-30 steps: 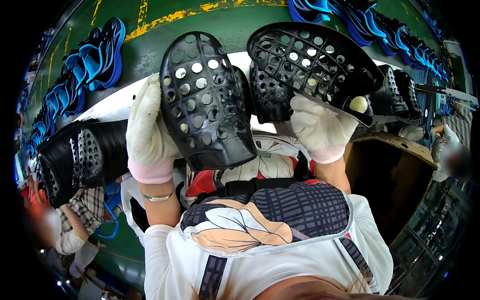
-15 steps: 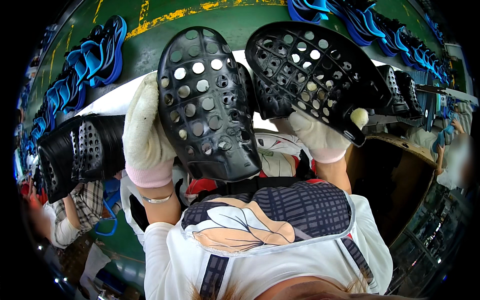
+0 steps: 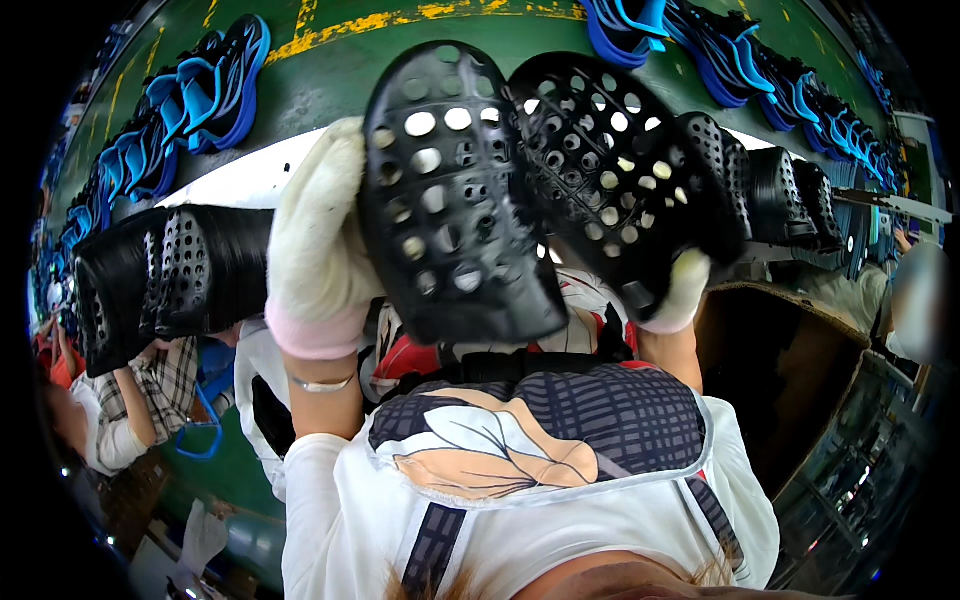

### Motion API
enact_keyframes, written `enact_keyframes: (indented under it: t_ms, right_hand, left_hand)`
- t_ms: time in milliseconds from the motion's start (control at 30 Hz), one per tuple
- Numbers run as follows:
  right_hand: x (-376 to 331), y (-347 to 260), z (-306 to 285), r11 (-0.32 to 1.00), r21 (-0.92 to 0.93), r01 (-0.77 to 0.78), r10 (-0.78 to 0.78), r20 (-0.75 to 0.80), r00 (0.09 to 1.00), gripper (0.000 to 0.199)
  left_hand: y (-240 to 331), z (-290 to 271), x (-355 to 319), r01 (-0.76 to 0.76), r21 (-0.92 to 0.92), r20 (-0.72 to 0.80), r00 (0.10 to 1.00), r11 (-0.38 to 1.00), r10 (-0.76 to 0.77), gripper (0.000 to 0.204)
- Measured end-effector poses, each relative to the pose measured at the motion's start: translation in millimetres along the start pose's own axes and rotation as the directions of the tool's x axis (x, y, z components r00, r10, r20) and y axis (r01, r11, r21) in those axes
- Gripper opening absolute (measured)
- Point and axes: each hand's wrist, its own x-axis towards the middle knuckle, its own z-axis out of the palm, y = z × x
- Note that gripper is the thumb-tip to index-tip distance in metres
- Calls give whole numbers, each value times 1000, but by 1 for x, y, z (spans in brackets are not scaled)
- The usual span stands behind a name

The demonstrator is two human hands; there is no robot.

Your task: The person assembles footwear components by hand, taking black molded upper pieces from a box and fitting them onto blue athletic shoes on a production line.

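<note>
My left hand (image 3: 318, 225), in a white knitted glove with a pink cuff, is closed on the left edge of a black perforated plastic shell (image 3: 455, 205). This shell is long and rounded, with rows of round holes, and stands upright before my chest. My right hand (image 3: 686, 288), gloved alike, grips a second black perforated shell (image 3: 632, 180) near its lower right end; most of its fingers are hidden behind it. That shell leans with its rounded end up and left. The two shells meet or overlap along their inner edges; motion blurs them slightly.
Stacked black perforated shells (image 3: 185, 270) lie on the white table (image 3: 255, 178) at left, and more black shells (image 3: 785, 190) at right. Blue-and-black shoes (image 3: 225, 85) stand in rows beyond. An open cardboard box (image 3: 780, 360) is at right. Co-workers (image 3: 125, 420) sit at both sides.
Both shells have come together, the left one moving right and the right one swinging more upright and inward. My left hand has moved right with its shell. More black shells show at right.
</note>
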Motion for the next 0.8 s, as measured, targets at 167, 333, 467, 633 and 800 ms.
enact_keyframes:
  t_ms: [167,333,467,633,800]
  right_hand:
    - [19,-3,6,335,-746,576,-162,556,815,63]
    - [27,15,27,51,-769,638,-43,636,770,57]
    - [29,13,29,106,-745,659,-19,661,751,59]
    - [25,1,23,410,-813,413,-99,410,907,64]
    - [25,6,21,931,-353,-92,109,28,994,61]
  left_hand:
    - [-21,2,2,-34,104,-106,993,994,45,28]
    - [-25,0,-6,-21,97,-51,998,995,26,37]
    - [-27,-3,-8,12,252,-59,998,968,3,43]
    - [-30,-15,-1,99,-86,86,992,991,-92,47]
    - [-28,-2,-2,260,41,234,936,965,-262,55]
